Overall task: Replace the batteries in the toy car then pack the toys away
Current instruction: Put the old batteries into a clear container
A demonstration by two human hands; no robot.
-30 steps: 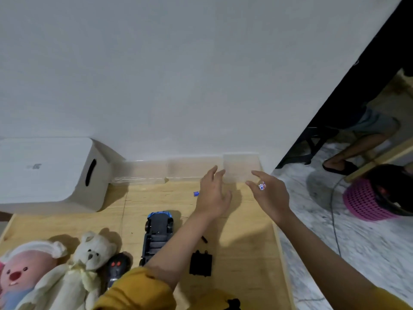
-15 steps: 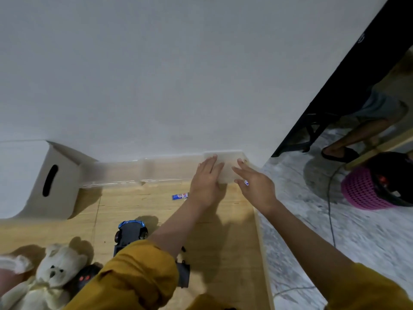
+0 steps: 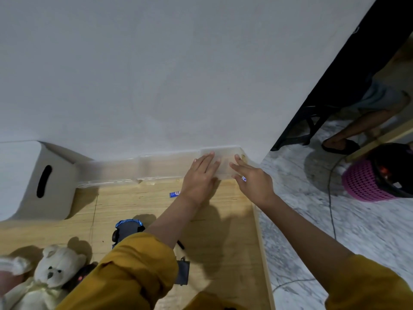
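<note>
Car (image 3: pixel 127 228) lies on the wooden table (image 3: pixel 223 242), nearer the person than the clear box (image 3: pixel 220 161) by the wall, partly hidden by the left sleeve. Its dark cover (image 3: pixel 182 272) lies loose nearer still, so the compartment looks open and the battery swap unfinished. One battery (image 3: pixel 174 194) rests between car and box, just left of the left hand (image 3: pixel 199 177). That hand lies flat, fingers spread, on the box; it grips nothing. Right hand (image 3: pixel 252 182) also rests open on the box, with a small blue-and-white thing, perhaps a battery, tucked between its fingers. Teddy (image 3: pixel 52 274) and remote (image 3: pixel 83 275) lie left of the car, unpacked; the white bin (image 3: pixel 33 182) stands farther left. Most of the task seems left
</note>
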